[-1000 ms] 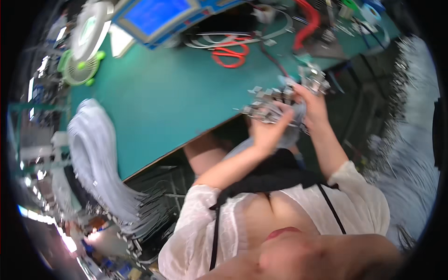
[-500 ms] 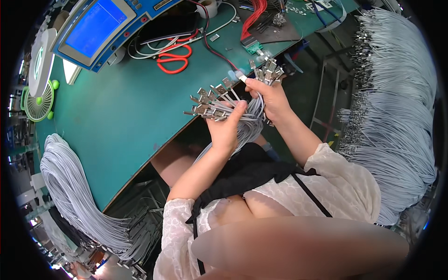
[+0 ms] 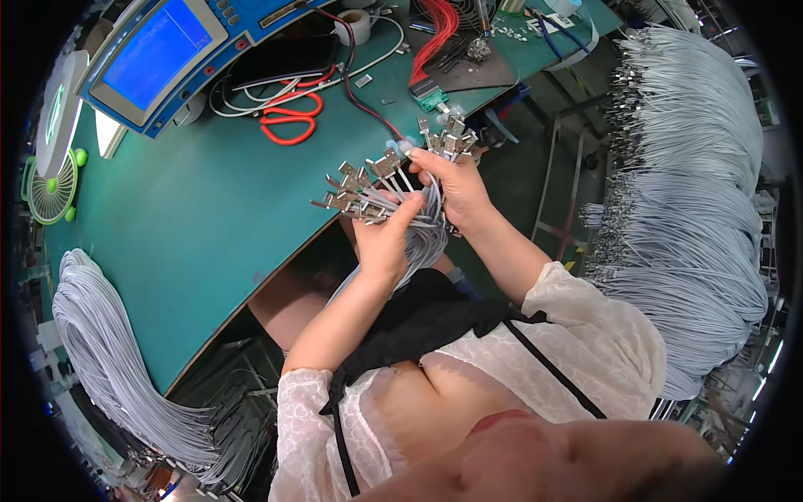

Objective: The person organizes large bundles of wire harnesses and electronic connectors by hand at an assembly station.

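My left hand (image 3: 385, 243) is closed around a bundle of grey USB cables (image 3: 427, 244), its thumb across the top. Metal USB plugs (image 3: 355, 186) fan out beyond those fingers. More cables of the same bunch pass through my right hand (image 3: 460, 191), with a second cluster of plugs (image 3: 452, 134) above it. The right thumb and forefinger pinch at a small pale connector (image 3: 406, 147) on the end of a red and black lead (image 3: 358, 94), by the table edge. Whether a plug sits in that connector is hidden by the fingertips.
A blue instrument with a screen (image 3: 156, 54) stands far left on the green table (image 3: 192, 209). Red-handled scissors (image 3: 291, 119), a tape roll (image 3: 352, 28) and a green circuit board (image 3: 430, 95) lie nearby. Grey cables are heaped at right (image 3: 682, 209) and left (image 3: 104, 335).
The whole view has shifted, so the scene sits further left. My right thumb has come closer to the pale connector, covering the white piece that showed between them. Both hands keep hold of the cables.
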Tool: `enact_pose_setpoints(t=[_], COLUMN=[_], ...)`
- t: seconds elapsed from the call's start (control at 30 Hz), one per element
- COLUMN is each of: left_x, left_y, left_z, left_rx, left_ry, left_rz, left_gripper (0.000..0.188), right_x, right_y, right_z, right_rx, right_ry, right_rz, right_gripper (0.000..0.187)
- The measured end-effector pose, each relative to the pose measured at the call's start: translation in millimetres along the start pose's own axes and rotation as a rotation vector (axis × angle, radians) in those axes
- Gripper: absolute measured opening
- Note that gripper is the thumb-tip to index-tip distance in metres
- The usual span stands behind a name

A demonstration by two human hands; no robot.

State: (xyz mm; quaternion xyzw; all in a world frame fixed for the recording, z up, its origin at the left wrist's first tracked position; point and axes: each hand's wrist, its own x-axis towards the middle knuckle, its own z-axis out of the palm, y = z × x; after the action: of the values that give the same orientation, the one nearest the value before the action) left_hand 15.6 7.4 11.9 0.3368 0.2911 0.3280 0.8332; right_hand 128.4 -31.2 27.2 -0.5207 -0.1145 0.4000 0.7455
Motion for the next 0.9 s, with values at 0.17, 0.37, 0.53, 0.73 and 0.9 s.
enact_pose_setpoints(t=[0.17,0.37,0.53,0.73,0.9], left_x=[1,-8,-8,-7,-10], left_y=[-6,-6,-4,-8,-8], left_z=[1,-2,-3,-6,-5], left_rx=[0.025,0.251,0.223,0.128,0.053], left_ry=[-0.038,-0.08,-0.038,-0.003,-0.075], left_rz=[-0.005,0.213,0.165,0.147,0.047], left_gripper=[0.015,0.015,0.014,0.014,0.014], right_x=[-2,-13,-5,2,-4], right_y=[-2,-2,-5,0,-11], right_z=[4,-1,-5,-6,5], right_rx=[0.039,-0.018,-0.031,0.051,-0.029], right_ry=[-0.138,-0.065,-0.038,-0.062,-0.152], right_rz=[0.069,0.044,0.082,0.104,0.174], right_gripper=[0.011,0.011,0.007,0.008,0.01])
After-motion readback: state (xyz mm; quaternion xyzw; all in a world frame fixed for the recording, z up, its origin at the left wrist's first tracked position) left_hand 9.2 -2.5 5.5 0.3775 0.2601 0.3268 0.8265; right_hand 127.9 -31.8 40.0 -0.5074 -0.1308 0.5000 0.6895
